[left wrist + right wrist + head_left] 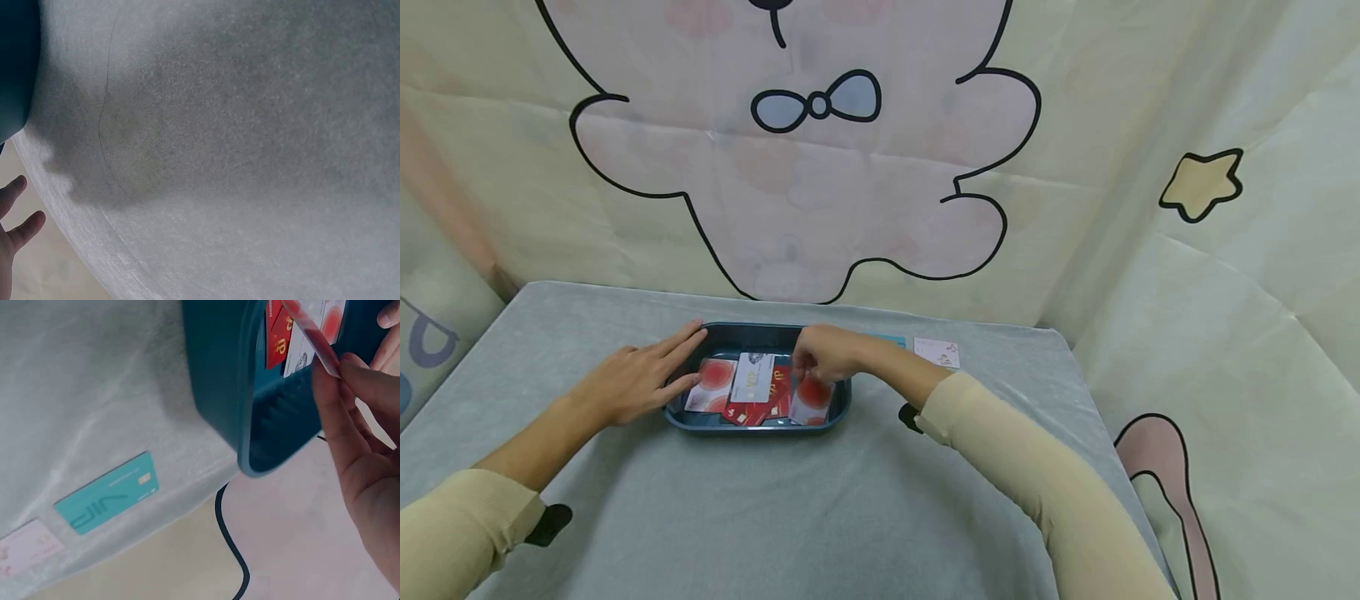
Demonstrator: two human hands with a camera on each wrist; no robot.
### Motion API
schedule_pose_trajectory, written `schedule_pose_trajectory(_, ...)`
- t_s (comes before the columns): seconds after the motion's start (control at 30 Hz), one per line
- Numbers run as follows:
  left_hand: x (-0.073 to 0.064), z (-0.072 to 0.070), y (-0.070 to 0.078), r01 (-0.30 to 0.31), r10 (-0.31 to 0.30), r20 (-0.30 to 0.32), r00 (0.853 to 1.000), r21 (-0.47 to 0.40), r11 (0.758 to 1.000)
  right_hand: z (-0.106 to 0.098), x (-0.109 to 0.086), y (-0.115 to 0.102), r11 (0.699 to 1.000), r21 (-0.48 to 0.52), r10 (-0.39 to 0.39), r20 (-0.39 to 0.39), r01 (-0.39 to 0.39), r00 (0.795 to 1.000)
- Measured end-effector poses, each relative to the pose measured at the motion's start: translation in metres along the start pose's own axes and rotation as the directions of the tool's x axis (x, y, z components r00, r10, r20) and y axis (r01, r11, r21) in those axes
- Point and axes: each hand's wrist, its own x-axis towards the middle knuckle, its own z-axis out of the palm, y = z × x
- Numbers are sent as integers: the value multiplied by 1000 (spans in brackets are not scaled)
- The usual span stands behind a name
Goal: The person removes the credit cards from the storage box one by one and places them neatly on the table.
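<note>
A dark blue tray (752, 431) stands on the table with several cards in it. My right hand (829, 352) pinches a white card with red circles (812, 398) by its edge, tilted over the tray's right end; the right wrist view shows thumb and fingertips on the card's corner. Straight fingers of my left hand (636, 383) rest along the tray's left rim. Inside lie another card with red circles (712, 377), a white card (753, 377) in the middle and red cards (748, 413) partly beneath it.
On the grey cloth-covered table (760, 517), right of the tray, lie a teal VIP card (112, 494) and a pale pink card (937, 352). Behind the table hangs a cream curtain (1075, 250) with cartoon drawings.
</note>
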Motion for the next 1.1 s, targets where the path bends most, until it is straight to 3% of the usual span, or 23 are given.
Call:
schedule_pose_trajectory(0.2, -2, 0, 1, 0, 0, -12, 1000, -2, 1000, -9, -21, 8, 997, 67, -20, -72, 24, 997)
schedule_pose_trajectory(0.3, -2, 2, 1, -3, 2, -17, 1000, -2, 1000, -13, -32, 16, 992, 118, -33, -148, 51, 988)
schedule_pose_trajectory(0.43, -2, 2, 1, -8, 8, -22, 1000, -2, 1000, -16, -48, 28, 976, 197, -31, -286, 91, 958)
schedule_pose_trajectory(0.6, -1, 1, 1, -7, 7, -24, 1000, 2, 1000, -19, -63, 41, 941, 320, 34, -406, 107, 913)
schedule_pose_trajectory(0.87, -1, 3, 0, -9, 9, -30, 1000, 5, 1000, -17, -81, 57, 872, 486, 178, -427, 58, 886)
schedule_pose_trajectory(1.1, 0, 3, -1, -7, 7, -32, 999, 4, 1000, -8, -92, 73, 846, 532, 250, -459, 38, 853)
